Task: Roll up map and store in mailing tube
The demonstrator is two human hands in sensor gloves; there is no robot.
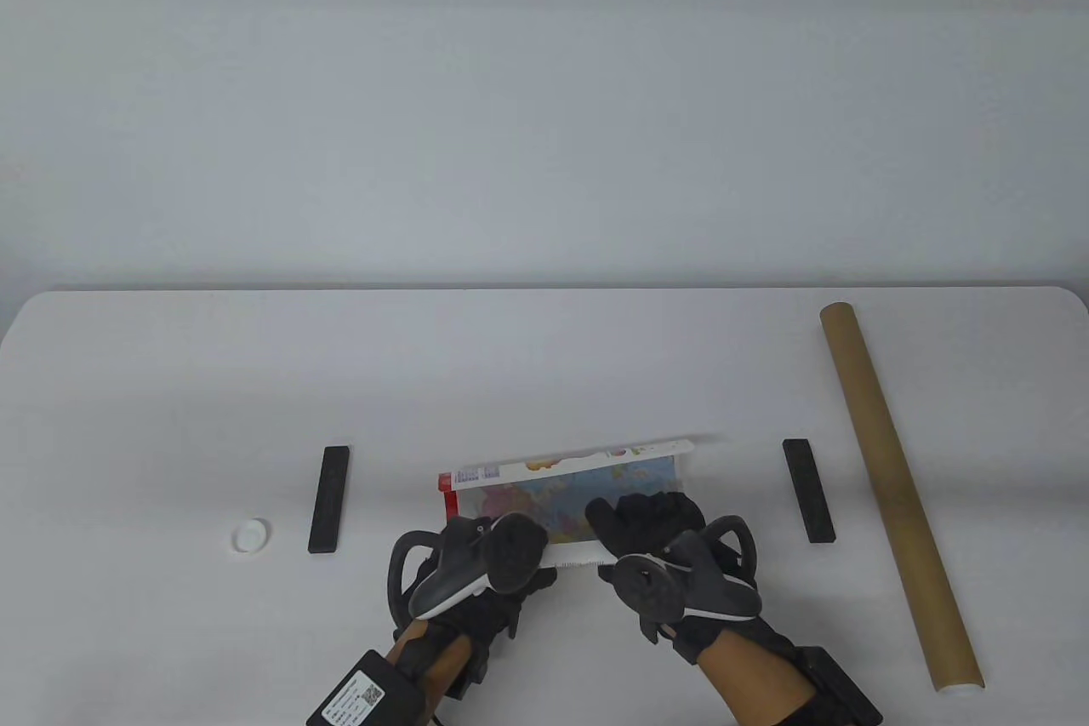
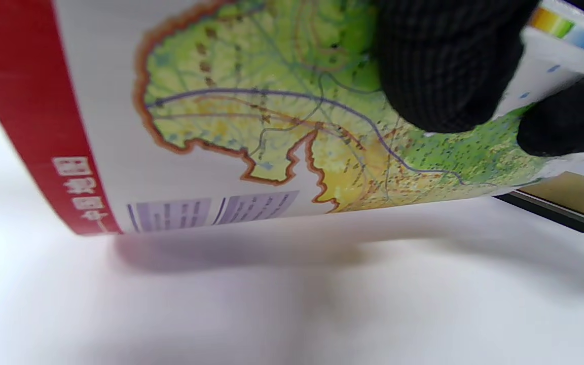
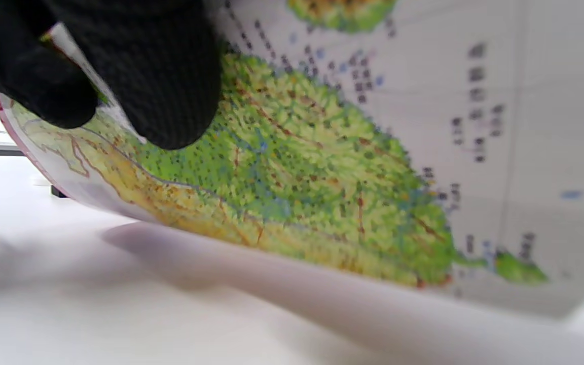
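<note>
The colourful map (image 1: 566, 488) lies partly rolled near the table's front edge, with a red strip at its left end. My left hand (image 1: 481, 528) grips the roll's left part and my right hand (image 1: 647, 517) curls over its right part. In the left wrist view the map (image 2: 271, 126) curves up off the table, with gloved fingers (image 2: 444, 66) pressed on its printed face. The right wrist view shows the map (image 3: 322, 177) lifted the same way under my fingers (image 3: 160, 76). The brown mailing tube (image 1: 893, 488) lies apart on the right, running from back to front.
Two black bars lie on the white table (image 1: 170, 385), one bar (image 1: 329, 498) left of the map and one bar (image 1: 808, 490) right of it. A small white cap (image 1: 252, 536) sits at the far left. The tube's near end (image 1: 960, 679) reaches the front edge.
</note>
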